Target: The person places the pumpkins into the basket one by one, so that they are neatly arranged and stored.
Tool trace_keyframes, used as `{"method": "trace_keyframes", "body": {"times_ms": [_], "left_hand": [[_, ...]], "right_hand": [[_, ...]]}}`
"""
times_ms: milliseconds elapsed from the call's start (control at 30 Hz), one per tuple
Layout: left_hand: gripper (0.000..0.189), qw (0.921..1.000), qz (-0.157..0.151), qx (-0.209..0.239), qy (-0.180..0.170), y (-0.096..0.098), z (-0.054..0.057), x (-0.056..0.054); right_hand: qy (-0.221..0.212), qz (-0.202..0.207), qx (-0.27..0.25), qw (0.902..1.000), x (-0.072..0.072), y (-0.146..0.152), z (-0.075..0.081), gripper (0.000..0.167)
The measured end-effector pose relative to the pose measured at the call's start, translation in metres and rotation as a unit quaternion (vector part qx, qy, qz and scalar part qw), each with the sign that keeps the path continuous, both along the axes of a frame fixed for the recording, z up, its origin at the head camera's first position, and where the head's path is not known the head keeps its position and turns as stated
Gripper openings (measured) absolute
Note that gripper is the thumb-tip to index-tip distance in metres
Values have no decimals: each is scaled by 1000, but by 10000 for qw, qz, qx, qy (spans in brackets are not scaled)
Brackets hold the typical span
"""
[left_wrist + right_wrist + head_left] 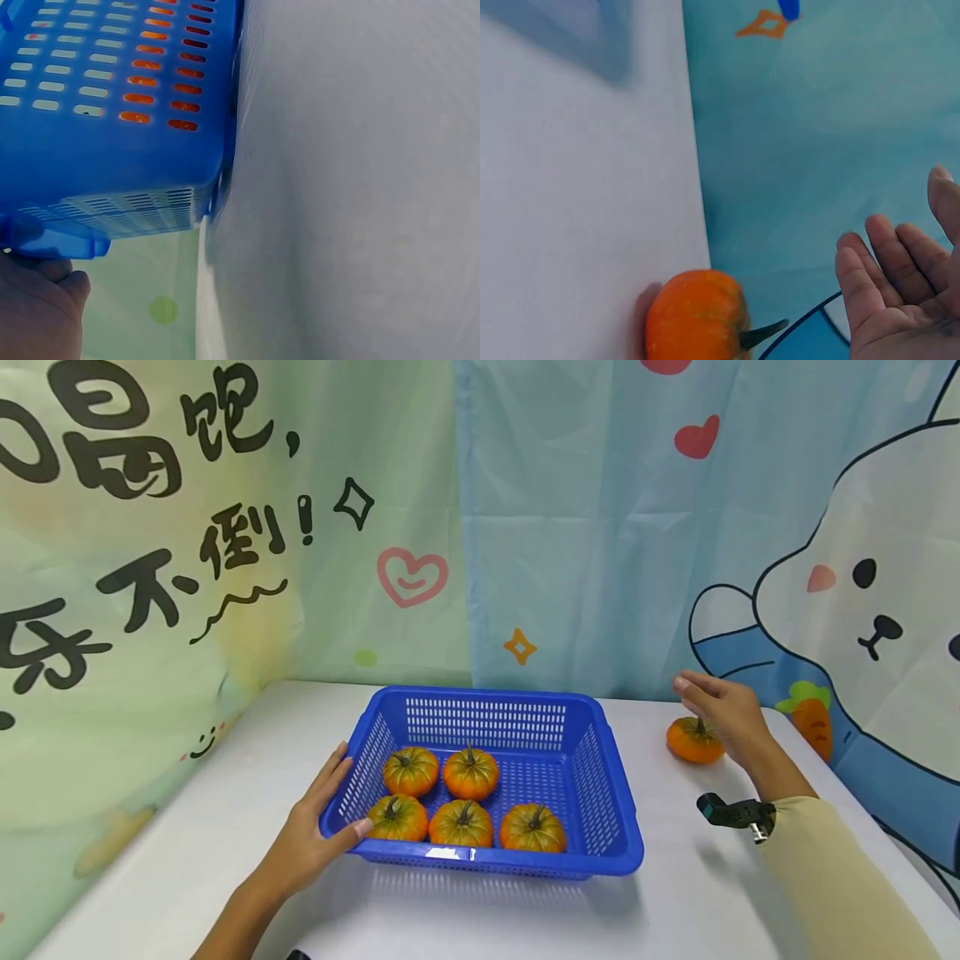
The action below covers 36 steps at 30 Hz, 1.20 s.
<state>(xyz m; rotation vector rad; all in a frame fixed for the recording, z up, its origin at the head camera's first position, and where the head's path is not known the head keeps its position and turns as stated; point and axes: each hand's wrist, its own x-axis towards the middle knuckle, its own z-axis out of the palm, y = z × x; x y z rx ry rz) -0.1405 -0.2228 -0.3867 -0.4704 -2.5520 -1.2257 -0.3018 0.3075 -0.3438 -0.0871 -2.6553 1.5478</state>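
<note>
A blue plastic basket (611,818) with perforated walls stands on the white table. Several small orange-green pumpkins (470,774) sit inside, two in a back row and three along the front. My left hand (311,827) holds the basket's front left corner, its thumb over the rim and its fingers along the outer left side. To the right of the basket, one more pumpkin (692,743) rests on the table, its stem showing in the right wrist view. My right hand (723,710) hovers just above this pumpkin, fingers extended and apart from it, holding nothing.
The white table (480,918) reaches back to a printed cloth backdrop (555,527) with hearts, writing and a white cartoon animal. A black wrist camera (735,814) is strapped at the right sleeve's cuff. The basket's right wall lies between the lone pumpkin and the others.
</note>
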Motion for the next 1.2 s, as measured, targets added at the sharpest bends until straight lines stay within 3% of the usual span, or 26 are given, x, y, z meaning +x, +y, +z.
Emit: {"method": "trace_keyframes", "body": {"times_ms": [267,433,567,800,967,1200], "left_hand": [[80,10000,-32,25,-8,2,1,0],[80,10000,-36,25,25,2,1,-1],[79,10000,-30,29,52,3,3,-1],[79,10000,-24,53,78,1,2,-1],[79,9999,-18,89,47,0,-1,-1],[78,9999,-5,60,82,0,-2,-1]], "right_hand": [[-91,-851,-370,9956,-9,14,-19,88],[-184,-1622,-461,9855,-26,37,-51,95],[-404,-1723,-544,9827,-34,53,-71,107],[-1237,-1332,-715,9807,-19,42,-63,114],[-1418,-1165,-816,9796,-11,32,-58,111],[-1520,-1532,-808,9731,-14,26,-59,94]]}}
